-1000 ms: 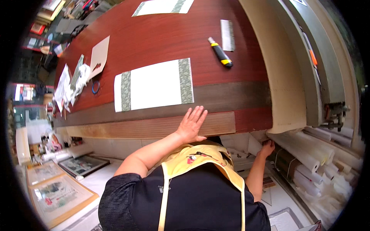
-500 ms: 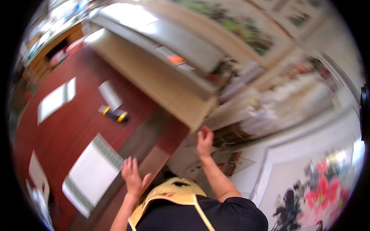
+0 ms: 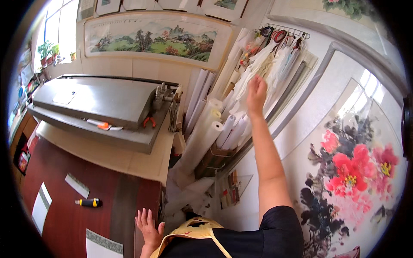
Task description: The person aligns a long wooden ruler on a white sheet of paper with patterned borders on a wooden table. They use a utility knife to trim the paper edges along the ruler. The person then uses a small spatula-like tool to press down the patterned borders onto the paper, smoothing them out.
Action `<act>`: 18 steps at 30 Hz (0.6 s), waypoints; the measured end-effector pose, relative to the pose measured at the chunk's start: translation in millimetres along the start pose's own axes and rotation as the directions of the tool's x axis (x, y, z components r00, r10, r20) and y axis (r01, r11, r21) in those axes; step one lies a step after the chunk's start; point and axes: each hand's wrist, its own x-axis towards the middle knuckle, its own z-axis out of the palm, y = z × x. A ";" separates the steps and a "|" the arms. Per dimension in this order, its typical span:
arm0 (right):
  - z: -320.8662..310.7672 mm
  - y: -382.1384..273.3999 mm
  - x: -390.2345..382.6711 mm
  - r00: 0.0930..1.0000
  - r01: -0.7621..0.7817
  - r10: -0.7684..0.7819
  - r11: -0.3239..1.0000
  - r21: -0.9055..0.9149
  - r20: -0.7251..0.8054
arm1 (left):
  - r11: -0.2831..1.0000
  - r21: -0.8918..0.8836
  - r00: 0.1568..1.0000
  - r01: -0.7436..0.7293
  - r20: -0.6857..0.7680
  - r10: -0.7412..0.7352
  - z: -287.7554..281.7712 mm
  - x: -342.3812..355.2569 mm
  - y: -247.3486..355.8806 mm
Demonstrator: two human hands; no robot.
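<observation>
My right hand [image 3: 257,92] is raised on my outstretched arm among white strips [image 3: 271,69] hanging from a wall rack [image 3: 301,34]; its fingers are curled, and what they hold, if anything, I cannot make out. My left hand [image 3: 147,224] has its fingers spread at the near edge of the red-brown table [image 3: 64,159]. On that tabletop lie a yellow-and-black utility knife [image 3: 89,202], a narrow patterned strip [image 3: 77,185] and white sheets with green patterned bands [image 3: 99,247].
A grey metal machine [image 3: 92,101] with red pliers [image 3: 149,122] stands beyond the table. Paper rolls [image 3: 200,142] lean in the corner. A framed landscape [image 3: 150,38] is on the wall, a large flower painting [image 3: 348,180] at right, potted plants [image 3: 47,53] by the window.
My view has swung right from the tabletop toward the corner. My right hand has risen from beside the table's end up to the hanging strips, its fingers now closed.
</observation>
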 end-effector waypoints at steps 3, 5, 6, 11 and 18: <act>10.2 45.5 102.0 0.996 0.020 -0.014 0.997 0.076 -0.086 | 1.000 0.003 0.999 -0.011 0.035 0.011 38.1 40.8 7.9; 28.4 60.9 151.3 0.997 -0.025 0.035 0.987 0.157 -0.065 | 1.000 0.008 0.998 0.016 0.065 -0.016 54.4 79.9 21.8; 40.1 68.6 171.2 0.996 -0.053 0.065 0.977 0.207 -0.052 | 0.999 0.018 0.997 0.043 0.063 -0.044 64.5 95.3 19.0; 65.7 155.1 294.5 0.954 -0.125 0.081 0.982 -0.139 -0.288 | 0.997 -0.016 0.995 0.070 0.078 -0.068 107.1 168.5 43.7; 95.8 184.8 343.9 0.881 -0.183 0.130 0.980 -0.074 -0.455 | 1.000 0.008 0.999 0.016 0.050 -0.016 132.1 211.3 27.4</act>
